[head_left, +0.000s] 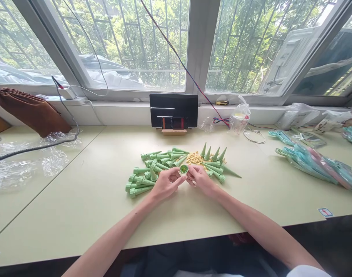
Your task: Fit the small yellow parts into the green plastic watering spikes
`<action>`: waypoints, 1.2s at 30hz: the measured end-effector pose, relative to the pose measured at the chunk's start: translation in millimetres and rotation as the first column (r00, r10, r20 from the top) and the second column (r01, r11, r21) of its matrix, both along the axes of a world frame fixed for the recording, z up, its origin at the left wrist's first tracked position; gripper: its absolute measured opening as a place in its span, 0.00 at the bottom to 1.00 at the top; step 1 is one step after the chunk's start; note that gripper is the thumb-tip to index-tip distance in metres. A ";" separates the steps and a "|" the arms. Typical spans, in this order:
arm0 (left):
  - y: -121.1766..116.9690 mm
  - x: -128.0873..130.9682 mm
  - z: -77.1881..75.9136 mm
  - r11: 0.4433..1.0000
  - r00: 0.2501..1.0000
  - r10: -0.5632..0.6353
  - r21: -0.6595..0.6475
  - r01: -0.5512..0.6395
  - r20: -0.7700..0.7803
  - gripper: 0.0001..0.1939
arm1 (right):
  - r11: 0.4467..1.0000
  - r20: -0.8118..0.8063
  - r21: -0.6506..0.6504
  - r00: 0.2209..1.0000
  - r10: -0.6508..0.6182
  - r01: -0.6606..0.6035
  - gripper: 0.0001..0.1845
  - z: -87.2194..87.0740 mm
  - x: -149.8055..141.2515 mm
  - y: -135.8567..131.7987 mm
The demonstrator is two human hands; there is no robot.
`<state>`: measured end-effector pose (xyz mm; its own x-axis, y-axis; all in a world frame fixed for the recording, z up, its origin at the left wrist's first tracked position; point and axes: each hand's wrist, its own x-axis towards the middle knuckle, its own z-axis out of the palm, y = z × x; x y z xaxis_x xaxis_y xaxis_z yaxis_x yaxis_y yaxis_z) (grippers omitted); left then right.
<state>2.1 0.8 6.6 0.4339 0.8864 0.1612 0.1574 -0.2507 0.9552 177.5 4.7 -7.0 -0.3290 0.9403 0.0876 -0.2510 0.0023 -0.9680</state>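
Observation:
A hollow green plastic watering spike (184, 169) is held up between my hands, its round open end toward me; the rest of it is hidden. My left hand (167, 182) grips its left side, thumb reaching under the rim. Closed fingers of my right hand (201, 179) pinch at its right edge. To the left lies a pile of similar green spikes (141, 180). Behind the right hand, several pointed green cones (215, 154) stand upright beside a heap of small yellow pieces (195, 158). More green spikes (217, 175) lie to the right of that hand.
A dark tablet (174, 105) with a phone (174, 123) before it stands at the back. Packaged blue and pink items (317, 161) lie on the right. Clear plastic wrap (31, 161) and a brown bag (31, 111) are at the left. A cup in a bag (241, 117) stands near the window.

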 end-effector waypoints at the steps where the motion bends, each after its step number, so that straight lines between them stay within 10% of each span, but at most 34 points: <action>1: 0.3 -0.2 -0.3 1.000 1.000 0.001 0.003 -0.001 0.000 0.14 | 1.000 -0.006 0.003 1.000 -0.001 0.001 0.27 -0.2 -0.1 -0.1; 15: -0.5 2.4 -3.1 0.987 0.998 -0.028 -0.154 0.036 0.056 0.25 | 0.995 0.082 0.100 0.996 -0.030 0.021 0.26 -1.1 0.4 -2.0; 26: -0.2 4.8 -6.4 0.799 0.936 0.023 -0.569 0.195 0.352 0.23 | 0.897 0.366 0.430 0.889 -0.275 0.100 0.24 -8.0 2.0 -0.5; 36: -0.5 0.1 -2.6 0.759 0.895 0.080 -0.608 0.232 0.440 0.23 | 0.841 0.465 0.541 0.827 -0.315 0.016 0.21 -3.5 4.5 0.1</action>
